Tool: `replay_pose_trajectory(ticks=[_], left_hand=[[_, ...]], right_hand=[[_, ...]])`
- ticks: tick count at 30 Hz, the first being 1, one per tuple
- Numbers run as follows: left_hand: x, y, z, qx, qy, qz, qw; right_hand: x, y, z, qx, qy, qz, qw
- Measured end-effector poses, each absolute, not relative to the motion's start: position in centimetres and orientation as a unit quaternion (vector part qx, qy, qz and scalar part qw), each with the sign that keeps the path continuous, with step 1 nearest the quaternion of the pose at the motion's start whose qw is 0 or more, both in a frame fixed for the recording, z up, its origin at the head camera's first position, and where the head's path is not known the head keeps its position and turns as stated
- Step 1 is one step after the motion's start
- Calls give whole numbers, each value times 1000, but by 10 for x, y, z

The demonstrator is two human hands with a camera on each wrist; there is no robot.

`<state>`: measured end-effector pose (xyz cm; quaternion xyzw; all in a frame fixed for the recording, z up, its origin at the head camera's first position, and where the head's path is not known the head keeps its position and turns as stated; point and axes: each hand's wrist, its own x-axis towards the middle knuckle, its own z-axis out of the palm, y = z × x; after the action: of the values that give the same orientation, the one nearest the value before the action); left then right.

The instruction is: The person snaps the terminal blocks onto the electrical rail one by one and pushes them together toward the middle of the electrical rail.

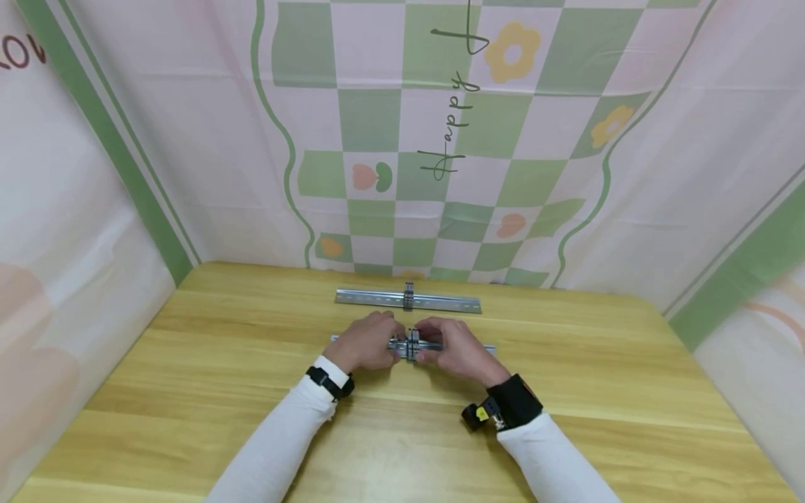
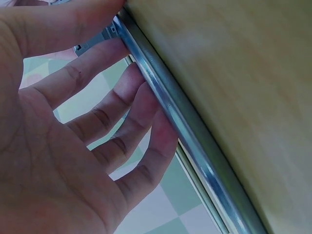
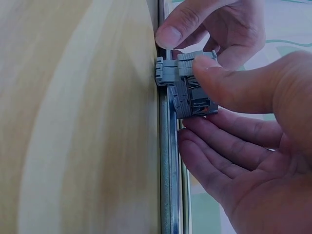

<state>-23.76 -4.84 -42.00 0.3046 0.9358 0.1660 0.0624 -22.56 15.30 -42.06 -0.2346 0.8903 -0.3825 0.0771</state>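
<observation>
A slotted metal DIN rail (image 1: 490, 348) lies crosswise on the table between my hands, with grey terminal blocks (image 1: 413, 345) at its middle. My left hand (image 1: 370, 341) pinches the rail just left of the blocks; in the left wrist view its fingertips line the long edge of the rail (image 2: 181, 124). From the other side my right hand (image 1: 462, 349) holds the terminal blocks (image 3: 187, 87) between thumb and fingers. One block sits at an angle to its neighbour in the right wrist view. The left thumb is right above them at the rail.
A second DIN rail (image 1: 371, 298) lies behind, parallel to the first, with more grey terminal blocks (image 1: 409, 296) at its middle. The wooden table (image 1: 207, 377) ends at a checked cloth backdrop (image 1: 434, 175). Cloth also hangs at both sides.
</observation>
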Motion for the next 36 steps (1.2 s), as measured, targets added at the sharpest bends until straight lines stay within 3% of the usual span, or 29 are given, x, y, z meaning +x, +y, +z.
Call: replay_pose_trajectory(ticks=[36], left_hand=[[-240,-53,-415,298,937,168,63]], right_hand=[[-230,159,-422,-235,893,-378,68]])
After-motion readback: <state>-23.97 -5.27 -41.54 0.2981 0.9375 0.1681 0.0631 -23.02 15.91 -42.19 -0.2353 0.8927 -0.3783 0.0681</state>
